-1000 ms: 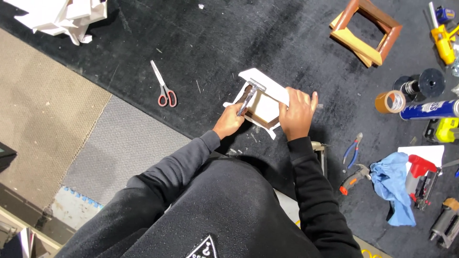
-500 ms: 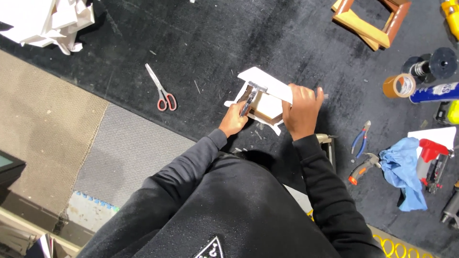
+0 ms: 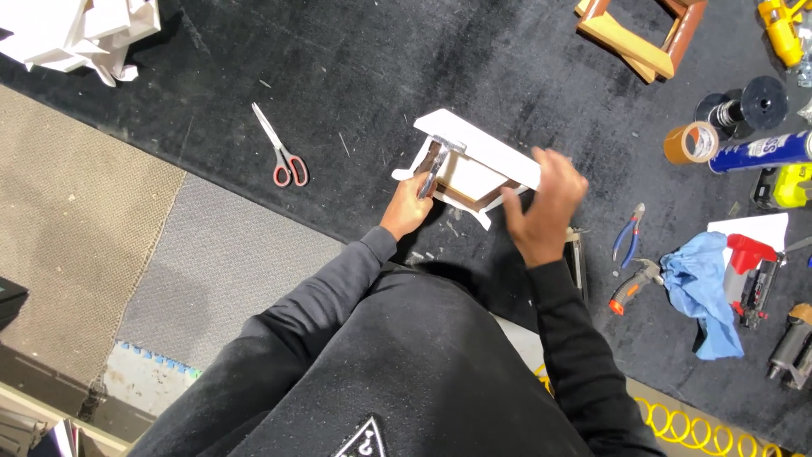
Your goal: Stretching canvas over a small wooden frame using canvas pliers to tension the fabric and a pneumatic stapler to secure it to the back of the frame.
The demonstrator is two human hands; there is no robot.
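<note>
Two bare hands are seen at work over a black mat [image 3: 355, 59], below a black hooded top that fills the near edge of the view. Left hand [image 3: 408, 210]: fingers closed round a slim metal hand tool [image 3: 433, 167], its tip set against the near-left corner of a small brown wooden frame with white card backing [image 3: 470, 173]. Right hand [image 3: 548, 203]: blurred, fingers spread apart, resting on or just over the frame's right end; contact cannot be told. The frame lies on the mat just ahead of the body, between the two hands, one white edge tilted up.

Risks, judged: with so loose a hold on the right, the frame could skid or twist under tool pressure; the tip could slip off the corner toward the right fingers; the thin white card could be torn or creased if levered hard.

Further out: red-handled scissors [image 3: 282, 152] to the left, well apart; blue-handled pliers [image 3: 628, 237] and a blue cloth [image 3: 698, 292] to the right; a roll of brown tape [image 3: 690, 142]; at the far edge, a second bare wooden frame [image 3: 643, 34] and crumpled white paper [image 3: 76, 34]
</note>
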